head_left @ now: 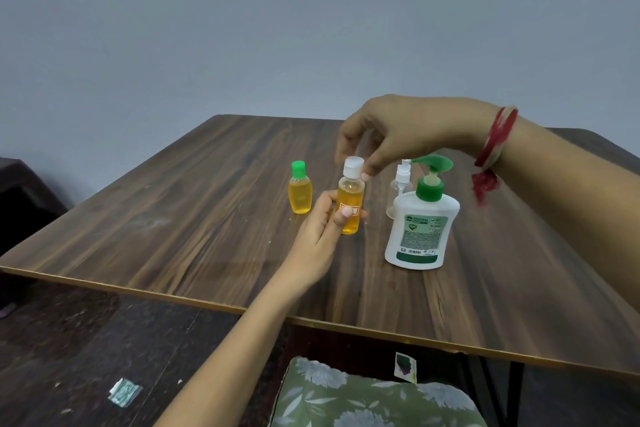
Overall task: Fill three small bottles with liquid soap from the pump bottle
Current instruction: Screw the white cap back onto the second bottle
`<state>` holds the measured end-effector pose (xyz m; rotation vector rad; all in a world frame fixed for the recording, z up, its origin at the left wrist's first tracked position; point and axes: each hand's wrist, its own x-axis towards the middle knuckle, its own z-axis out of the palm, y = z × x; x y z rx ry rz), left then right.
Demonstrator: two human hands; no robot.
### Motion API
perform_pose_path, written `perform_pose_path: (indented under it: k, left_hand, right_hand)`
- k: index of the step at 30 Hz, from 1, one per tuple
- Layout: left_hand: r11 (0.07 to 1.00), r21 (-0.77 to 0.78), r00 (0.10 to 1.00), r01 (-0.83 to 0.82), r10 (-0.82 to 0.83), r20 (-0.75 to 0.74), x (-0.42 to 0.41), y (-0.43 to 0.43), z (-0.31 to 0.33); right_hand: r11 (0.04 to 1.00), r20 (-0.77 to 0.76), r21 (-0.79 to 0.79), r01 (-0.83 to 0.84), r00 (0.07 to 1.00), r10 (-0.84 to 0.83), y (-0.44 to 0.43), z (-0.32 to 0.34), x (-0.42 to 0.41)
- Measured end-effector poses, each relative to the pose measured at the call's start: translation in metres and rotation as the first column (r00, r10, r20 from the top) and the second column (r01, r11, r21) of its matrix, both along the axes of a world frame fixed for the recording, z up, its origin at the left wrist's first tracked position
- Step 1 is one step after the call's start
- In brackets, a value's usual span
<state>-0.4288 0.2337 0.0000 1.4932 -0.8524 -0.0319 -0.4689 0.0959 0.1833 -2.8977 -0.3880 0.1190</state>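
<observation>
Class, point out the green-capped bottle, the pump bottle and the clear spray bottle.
green-capped bottle [300, 196]: head view, yellow-filled body.
pump bottle [420, 232]: head view, front label.
spray bottle [397, 188]: head view, clear shoulder.

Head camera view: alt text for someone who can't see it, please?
The left-hand grip holds a white-capped small bottle of yellow liquid at a wooden table while the right-hand grip pinches its cap. A filled green-capped bottle stands left of it; a clear spray bottle and a pump bottle stand right.

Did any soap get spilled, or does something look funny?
No spilled soap shows on the table. The white cap sits slightly crooked on the bottle the left hand holds, with the right hand pinching it. A small wrapper lies on the floor.
</observation>
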Motion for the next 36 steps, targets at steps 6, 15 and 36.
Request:
perform_pose_path:
  k: [6, 15, 36]
  left_hand:
    - [1.0, -0.001, 1.0, -0.002, 0.002, -0.021, 0.001, 0.0, -0.002]
    - [1.0, 0.016, 1.0, -0.02, 0.021, -0.012, 0.004, -0.001, -0.002]
    - [0.999, 0.037, 1.0, -0.017, 0.016, 0.017, 0.006, -0.001, -0.007]
  right_hand:
    - [0.99, 0.052, -0.014, 0.144, 0.988, -0.143, 0.008, -0.012, 0.004]
    - [0.999, 0.098, -0.018, 0.046, 0.994, -0.044, 0.01, -0.012, 0.006]
    - [0.981, 0.035, -0.189, -0.034, 0.999, 0.041, 0.012, -0.011, 0.017]
